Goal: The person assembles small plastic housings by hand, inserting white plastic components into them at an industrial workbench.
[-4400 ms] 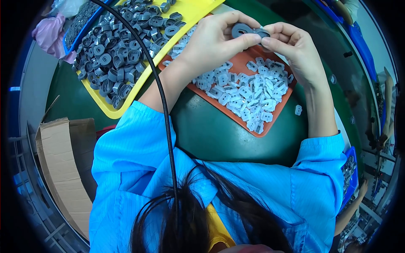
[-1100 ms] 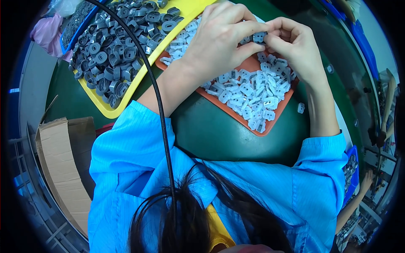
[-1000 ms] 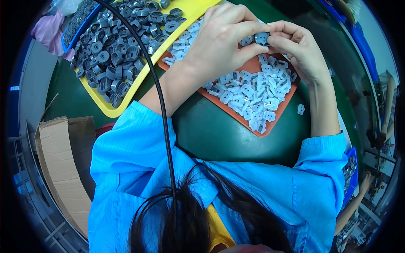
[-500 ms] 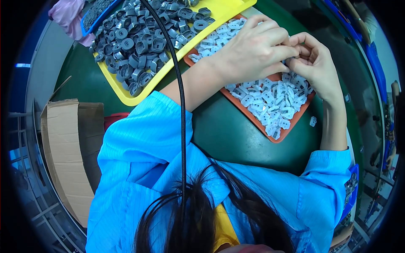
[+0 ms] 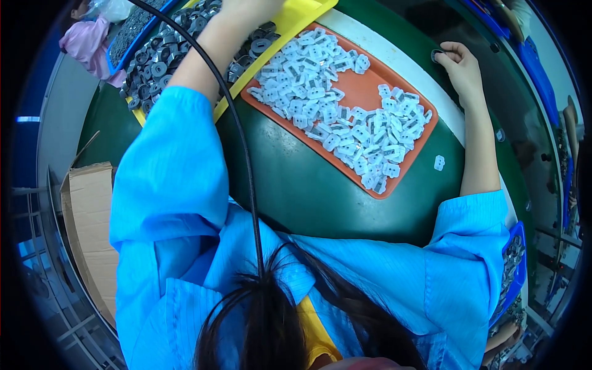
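My left hand reaches over the yellow tray at the top edge, its fingers cut off or hidden from view. Dark grey oval plastic housings are heaped in that tray. Out to the right, my right hand pinches a small dark grey plastic housing between thumb and fingers, above the dark strip past the pale edge. Between my arms lies an orange tray holding many small white plastic pieces, with a bare patch of its bottom showing.
One loose white piece lies on the green table by my right forearm. A black cable hangs across the view. A cardboard box stands at left, a blue bin at lower right. Another person's pink sleeve shows upper left.
My hands were together over the orange tray and have parted. The left went up and left to the yellow tray; the right moved up, away from the orange tray, carrying a dark grey housing.
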Demonstrator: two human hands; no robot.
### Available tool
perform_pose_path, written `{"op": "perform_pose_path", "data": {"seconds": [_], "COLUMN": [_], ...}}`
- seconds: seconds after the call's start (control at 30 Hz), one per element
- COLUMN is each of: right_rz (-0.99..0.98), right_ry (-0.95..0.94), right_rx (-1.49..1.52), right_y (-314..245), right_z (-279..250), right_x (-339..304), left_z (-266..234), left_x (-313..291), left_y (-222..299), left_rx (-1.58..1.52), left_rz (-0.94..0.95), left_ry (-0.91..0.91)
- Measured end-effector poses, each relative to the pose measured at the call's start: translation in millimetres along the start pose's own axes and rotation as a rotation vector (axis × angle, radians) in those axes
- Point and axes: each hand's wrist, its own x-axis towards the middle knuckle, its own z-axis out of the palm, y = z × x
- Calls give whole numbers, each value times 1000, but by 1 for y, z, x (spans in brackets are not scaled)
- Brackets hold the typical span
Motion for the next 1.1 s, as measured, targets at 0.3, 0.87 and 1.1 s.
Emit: {"op": "perform_pose_path", "data": {"seconds": [0.3,0.87,1.1], "right_rz": [-517,-632,-455], "right_ry": [-272,-305,-487], "right_rx": [-173,-319,-81], "right_y": [-83,-108,-114], "right_z": [-9,32,20], "right_x": [-57,-98,-94], "left_z": [15,93,87], "left_x": [2,-46,-50], "left_y": [-42,67,75], "left_rx": [647,-382,-65], "left_rz": [-258,38,-101], "left_ry": [139,191,187]}}
